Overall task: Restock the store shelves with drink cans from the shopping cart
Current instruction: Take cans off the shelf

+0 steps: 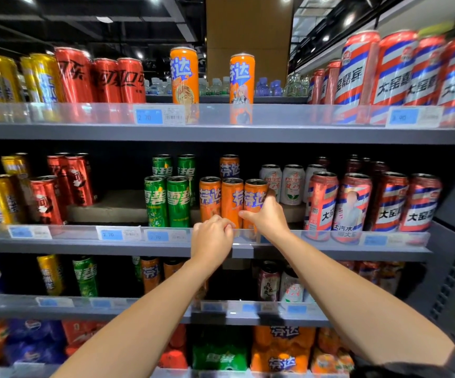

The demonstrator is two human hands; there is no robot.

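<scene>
Three orange drink cans stand in a front row on the second shelf [111, 242]. My right hand [265, 214] grips the rightmost orange can [253, 196], thumb on its left side and fingers round its right. My left hand [212, 237] sits just left of it, with curled fingers at the clear front rail [289, 238], right below the middle orange can [231, 199] and the left orange can [210, 199]. Whether that hand holds anything is hidden by its own knuckles. A fourth orange can [229, 166] stands behind the row. The shopping cart is out of view.
Green cans [166, 200] stand left of the orange row, with white cans [291, 184] and red-and-blue striped cans [351, 203] to its right. A gap lies between the red cans [46, 200] and the green ones. The top shelf carries two orange cans [184, 75]; the lower shelves hold more drinks.
</scene>
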